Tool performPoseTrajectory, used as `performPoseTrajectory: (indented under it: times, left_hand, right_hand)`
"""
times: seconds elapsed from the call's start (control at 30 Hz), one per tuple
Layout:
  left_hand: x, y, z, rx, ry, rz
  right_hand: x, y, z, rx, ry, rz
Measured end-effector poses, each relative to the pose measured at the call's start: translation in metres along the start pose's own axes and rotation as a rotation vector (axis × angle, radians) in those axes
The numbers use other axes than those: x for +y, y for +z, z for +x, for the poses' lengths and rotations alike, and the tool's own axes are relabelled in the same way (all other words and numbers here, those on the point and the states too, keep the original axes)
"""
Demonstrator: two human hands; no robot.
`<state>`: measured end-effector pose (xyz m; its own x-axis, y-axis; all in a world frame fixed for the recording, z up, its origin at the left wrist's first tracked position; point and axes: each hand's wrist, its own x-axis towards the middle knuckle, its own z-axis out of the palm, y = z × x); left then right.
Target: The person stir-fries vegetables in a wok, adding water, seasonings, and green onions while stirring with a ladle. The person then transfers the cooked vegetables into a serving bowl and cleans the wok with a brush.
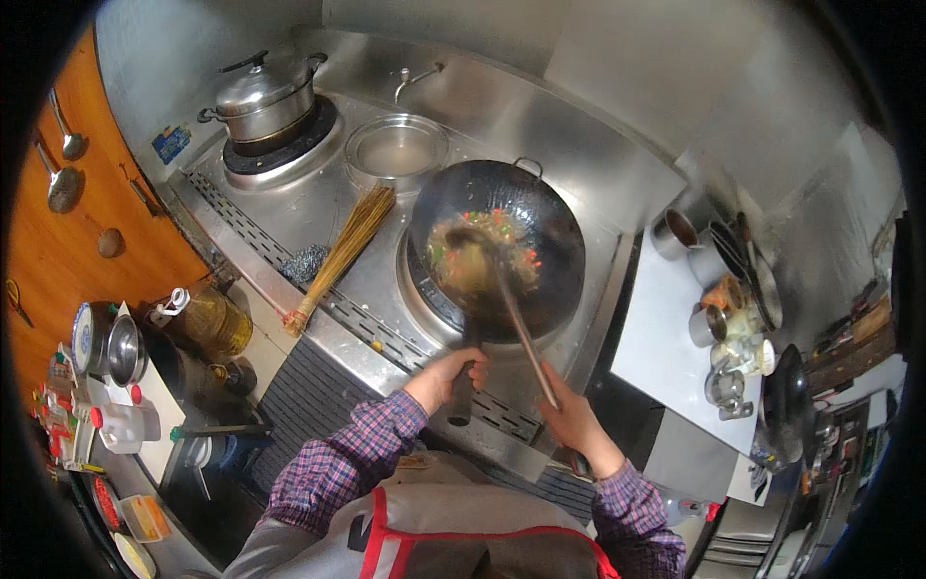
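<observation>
A dark metal wok (557, 282) sits on the right burner of the steel range. My left hand (450, 378) is closed around its handle, below the pan. With my right hand (575, 421) I grip the long metal handle of a cooking ladle (515, 307); the ladle's bowl is down in the wok, among the food. The food (470, 264) is a pale, wet mixture with red and green bits, partly blurred by steam or motion.
A bamboo wok brush (347, 246) and a wire scourer (304, 263) lie left of the wok. Behind are a water basin (396, 148), a faucet (405, 76) and a lidded steel pot (266, 105). Steel containers (674, 233) stand on the white right counter (644, 318); an oil jug (217, 322) stands left.
</observation>
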<state>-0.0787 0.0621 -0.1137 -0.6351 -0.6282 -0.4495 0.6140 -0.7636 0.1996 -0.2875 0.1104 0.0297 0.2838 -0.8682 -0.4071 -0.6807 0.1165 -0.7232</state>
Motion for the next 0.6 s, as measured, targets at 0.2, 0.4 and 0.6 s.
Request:
performPoseTrajectory:
  times: [0.2,0.4,0.6]
  left_hand:
    - [-0.002,0.004,-0.001,0.142,0.066,0.099]
    - [-0.019,0.043,-0.067,0.032,0.077,-0.015]
    - [-0.067,-0.073,-0.103,0.296,0.285,0.159]
  right_hand:
    - [0.066,0.007,0.086,0.321,-0.353,-0.321]
    - [0.086,0.026,0.124,0.394,-0.224,-0.298]
    - [-0.013,-0.015,-0.026,-0.137,0.208,0.117]
